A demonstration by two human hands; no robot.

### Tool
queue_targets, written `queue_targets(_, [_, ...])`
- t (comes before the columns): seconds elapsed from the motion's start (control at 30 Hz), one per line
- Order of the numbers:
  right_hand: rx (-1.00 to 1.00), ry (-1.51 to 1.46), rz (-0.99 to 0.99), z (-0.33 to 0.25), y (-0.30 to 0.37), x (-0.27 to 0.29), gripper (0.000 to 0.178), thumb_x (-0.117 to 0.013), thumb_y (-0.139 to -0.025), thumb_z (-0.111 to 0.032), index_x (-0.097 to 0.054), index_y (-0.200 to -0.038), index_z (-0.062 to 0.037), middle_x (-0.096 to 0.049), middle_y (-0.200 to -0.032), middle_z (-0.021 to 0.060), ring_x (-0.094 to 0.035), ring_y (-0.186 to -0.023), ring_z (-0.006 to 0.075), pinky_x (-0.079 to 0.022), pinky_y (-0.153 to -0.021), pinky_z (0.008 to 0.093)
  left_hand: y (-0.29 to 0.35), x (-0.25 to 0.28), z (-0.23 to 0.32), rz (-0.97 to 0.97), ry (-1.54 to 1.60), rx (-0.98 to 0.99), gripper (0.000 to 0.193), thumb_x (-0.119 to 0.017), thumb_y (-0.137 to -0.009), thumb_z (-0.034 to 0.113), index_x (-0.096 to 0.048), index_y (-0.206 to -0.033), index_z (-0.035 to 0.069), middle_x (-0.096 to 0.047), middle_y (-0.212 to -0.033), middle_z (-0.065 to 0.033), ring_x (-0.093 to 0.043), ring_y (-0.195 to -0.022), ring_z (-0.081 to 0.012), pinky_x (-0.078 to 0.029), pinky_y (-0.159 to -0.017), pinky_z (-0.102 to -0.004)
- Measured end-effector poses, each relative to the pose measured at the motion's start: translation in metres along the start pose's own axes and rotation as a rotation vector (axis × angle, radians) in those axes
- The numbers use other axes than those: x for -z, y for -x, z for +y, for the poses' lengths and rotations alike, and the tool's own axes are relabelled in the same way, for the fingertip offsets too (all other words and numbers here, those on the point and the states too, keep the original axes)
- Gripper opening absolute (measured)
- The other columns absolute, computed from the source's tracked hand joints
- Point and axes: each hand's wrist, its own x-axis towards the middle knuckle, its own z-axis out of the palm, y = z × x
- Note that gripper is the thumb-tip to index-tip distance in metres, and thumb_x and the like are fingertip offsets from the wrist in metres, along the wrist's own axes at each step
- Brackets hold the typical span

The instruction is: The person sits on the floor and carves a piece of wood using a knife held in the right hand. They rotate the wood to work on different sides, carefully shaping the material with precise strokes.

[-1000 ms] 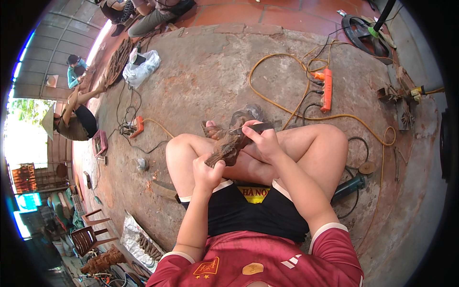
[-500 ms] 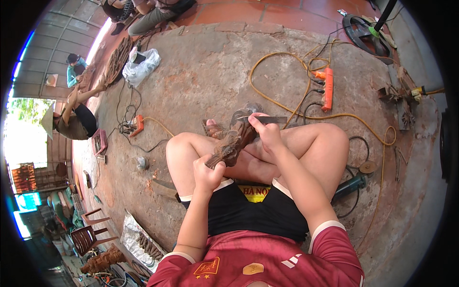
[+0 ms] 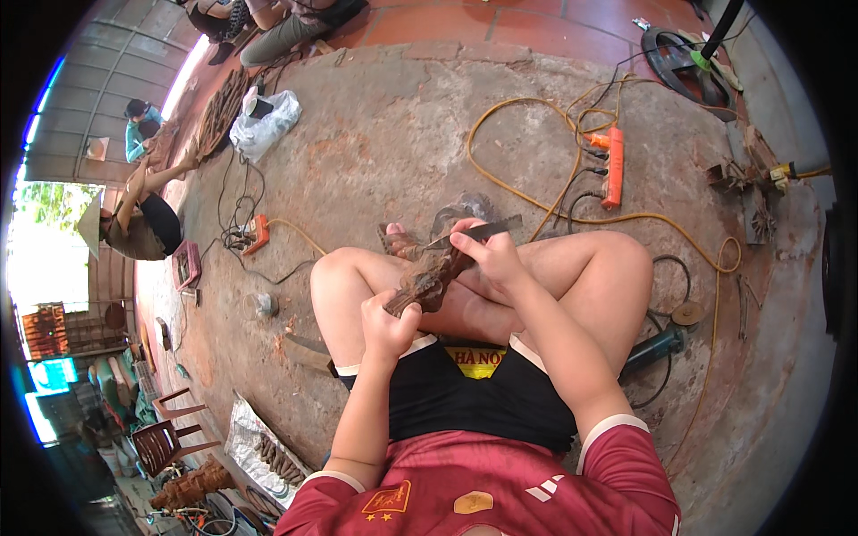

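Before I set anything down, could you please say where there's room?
Bare concrete floor lies between the white bag and yellow cord, and right of the long orange power strip. It's crowded by tangled black cords, and where the left hand grips brown carving and the right hand a dark tool.

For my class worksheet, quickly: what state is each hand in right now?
Left hand: closed, holding one end of the carved brown piece.
Right hand: closed, holding a flat dark tool.
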Motion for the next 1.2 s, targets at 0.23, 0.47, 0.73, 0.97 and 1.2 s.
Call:
queue_targets(0.23, [0.071,0.062,0.14,0.014,-0.004,0.001,0.015,-0.07,-0.091,-0.007,-0.065,-0.104,-0.0025,-0.064,-0.094,-0.0013,-0.057,-0.086,0.0068,-0.045,-0.078,0.0219,-0.007,-0.001,0.004,-0.015,0.004,-0.005,0.022,-0.064,-0.072,0.016,-0.063,-0.068,-0.006,-0.058,-0.056,-0.0193,-0.059,-0.049,-0.0278,-0.048,-0.053,-0.0377])
queue_targets(0.47, [0.05,-0.038,0.051,-0.001,-0.007,0.005,0.017,-0.071,-0.092,-0.015,-0.067,-0.104,-0.0029,-0.063,-0.092,-0.0011,-0.052,-0.079,0.0064,-0.042,-0.071,0.0216,-0.005,0.0,0.003,0.003,0.034,-0.02,0.021,-0.064,-0.072,0.015,-0.063,-0.069,-0.006,-0.06,-0.056,-0.0176,-0.058,-0.049,-0.0264,-0.048,-0.053,-0.0373])
queue_targets(0.73, [0.146,0.251,0.291,0.02,-0.018,0.012,0.018,-0.072,-0.091,-0.015,-0.068,-0.103,-0.0032,-0.064,-0.093,-0.0009,-0.055,-0.086,0.0072,-0.043,-0.078,0.0208,-0.002,0.001,0.003,-0.011,-0.008,-0.029,0.02,-0.064,-0.072,0.014,-0.062,-0.068,-0.005,-0.059,-0.056,-0.0173,-0.057,-0.048,-0.0253,-0.047,-0.052,-0.0363])
queue_targets(0.97, [0.053,0.085,-0.008,0.009,-0.003,0.006,0.016,-0.07,-0.092,-0.013,-0.067,-0.103,-0.0026,-0.063,-0.093,-0.0014,-0.055,-0.088,0.0071,-0.043,-0.081,0.0226,0.001,0.001,-0.001,-0.004,0.034,-0.01,0.021,-0.064,-0.071,0.015,-0.059,-0.066,-0.006,-0.056,-0.055,-0.0176,-0.055,-0.047,-0.0254,-0.045,-0.052,-0.0372])
queue_targets(1.2, [0.053,0.069,0.154,0.014,-0.006,0.006,0.014,-0.072,-0.089,-0.012,-0.068,-0.097,-0.0022,-0.066,-0.088,-0.0003,-0.058,-0.082,0.0081,-0.047,-0.074,0.0248,0.006,0.001,-0.012,0.0,0.011,-0.015,0.022,-0.064,-0.071,0.015,-0.057,-0.065,-0.005,-0.055,-0.055,-0.0178,-0.053,-0.047,-0.0254,-0.045,-0.051,-0.0371])
